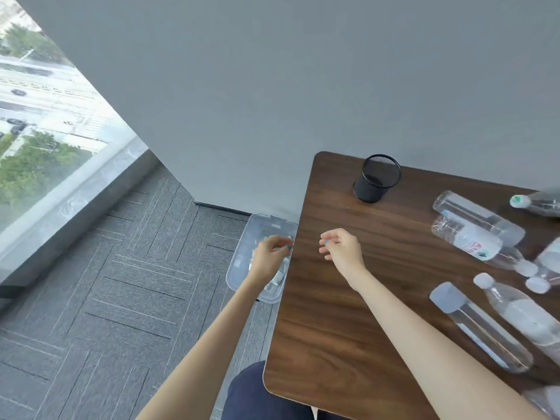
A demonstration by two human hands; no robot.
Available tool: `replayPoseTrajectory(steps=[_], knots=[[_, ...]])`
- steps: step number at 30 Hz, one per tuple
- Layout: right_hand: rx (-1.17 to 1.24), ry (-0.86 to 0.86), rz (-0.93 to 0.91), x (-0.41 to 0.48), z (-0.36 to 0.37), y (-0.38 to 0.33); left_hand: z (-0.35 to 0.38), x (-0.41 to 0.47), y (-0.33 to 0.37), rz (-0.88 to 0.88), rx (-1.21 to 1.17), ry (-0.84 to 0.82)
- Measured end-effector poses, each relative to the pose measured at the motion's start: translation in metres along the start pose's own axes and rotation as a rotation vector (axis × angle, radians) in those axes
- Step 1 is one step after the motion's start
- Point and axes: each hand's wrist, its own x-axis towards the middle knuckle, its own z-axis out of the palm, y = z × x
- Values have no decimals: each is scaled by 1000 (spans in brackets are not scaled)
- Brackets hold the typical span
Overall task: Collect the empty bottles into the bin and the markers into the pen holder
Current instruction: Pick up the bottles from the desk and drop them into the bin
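Bin (264,222), centre: right side hidden behind table (333,313) edge, contents blurred and partly covered by left hand (268,259). Green-capped bottle (544,204) cut by right edge; another bottle (547,400) cut at lower right corner. Print on label (476,245) illegible.

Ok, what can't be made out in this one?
- Bin contents: head view, the left hand covers them and the clear walls blur the rest; whether that hand holds anything is unclear.
- Green-capped bottle: cut off by the right edge.
- Corner bottle, bottom right: cut by the edge, partly behind the forearm.
- Markers: none in view; the table runs past the right edge.
- Pen holder: inside dark, bottom not visible.
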Motion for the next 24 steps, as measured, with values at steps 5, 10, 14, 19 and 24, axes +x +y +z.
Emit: replayPoseTrajectory(steps=[5, 10, 14, 19, 24], knots=[[-9, 61, -11, -9, -76, 15, 63, -12, 26, 61, 42, -45], [-30, 143, -32, -17, -154, 44, 128, -30, 46, 66, 97, -105], [-66, 194, -39, -20, -214, 75, 182, -48, 60, 86, 152, -172], [-106, 247, -39, -29, -285, 112, 250, -68, 76, 208, 290, -242], [-201, 312, -36, -37, -342, 141, 307, -83, 85, 537, 674, -415]])
